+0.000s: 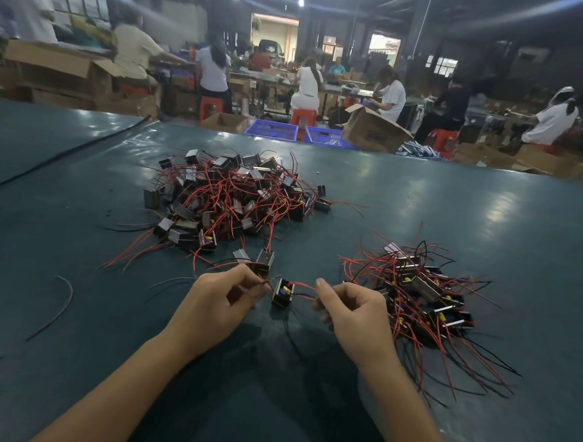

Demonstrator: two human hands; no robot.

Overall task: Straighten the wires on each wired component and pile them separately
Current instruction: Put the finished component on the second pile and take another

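Left hand: fingers curled in, thumb and forefinger tips pressed together on a red lead at the left side of the component
Right hand: fingers curled, thumb and forefinger pinching the red lead that arches off the component's right side; a black lead runs toward the same pinch
Component: small dark block with a yellow and blue patch on top, between the two hands and strung between them by its wires; whether it touches the table cannot be told
Stray pieces: two more blocks just beyond the left hand's knuckles, red leads trailing from them
Right pile: components heaped just beside the right hand, their red and black leads fanning out toward the near right
Far pile: larger tangled heap of blocks and red leads, beyond the hands toward the middle of the table
Loose wire: one dark curved piece lying alone, well to the left of the left hand
Table: dark green surface with glare spots
Beyond the table: blue crates and open cardboard boxes on the floor, people seated on red stools at other benches
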